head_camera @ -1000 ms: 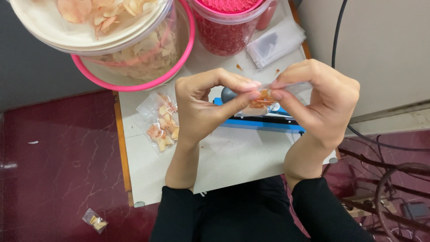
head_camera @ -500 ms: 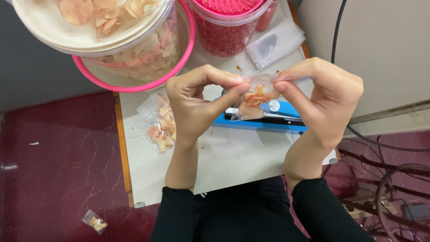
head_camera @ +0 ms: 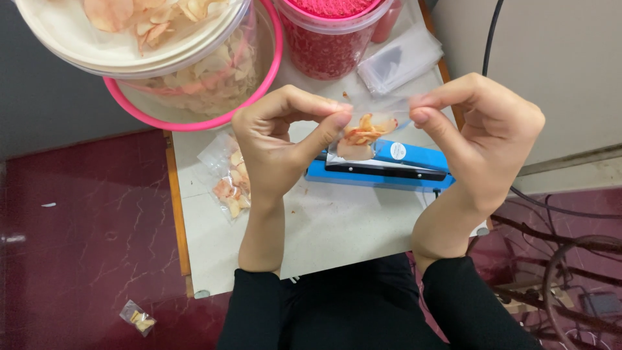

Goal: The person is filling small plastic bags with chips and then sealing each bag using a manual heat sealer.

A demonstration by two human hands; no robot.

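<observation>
My left hand (head_camera: 282,139) and my right hand (head_camera: 483,136) both pinch the top corners of a small clear plastic pouch (head_camera: 364,133) holding a few pale orange chips. The pouch hangs stretched between my fingertips, just above a blue bar-shaped heat sealer (head_camera: 382,166) that lies on the white table (head_camera: 337,227).
Filled clear pouches (head_camera: 230,178) lie left of my left hand. At the back stand a pink-rimmed tub of chips (head_camera: 207,78), a white bowl of chips (head_camera: 129,32), a red-filled container (head_camera: 330,39) and a stack of empty bags (head_camera: 402,58). One pouch (head_camera: 138,317) lies on the maroon floor.
The pouch has been raised slightly and pulled wider between my hands, and its top edge is now stretched flat.
</observation>
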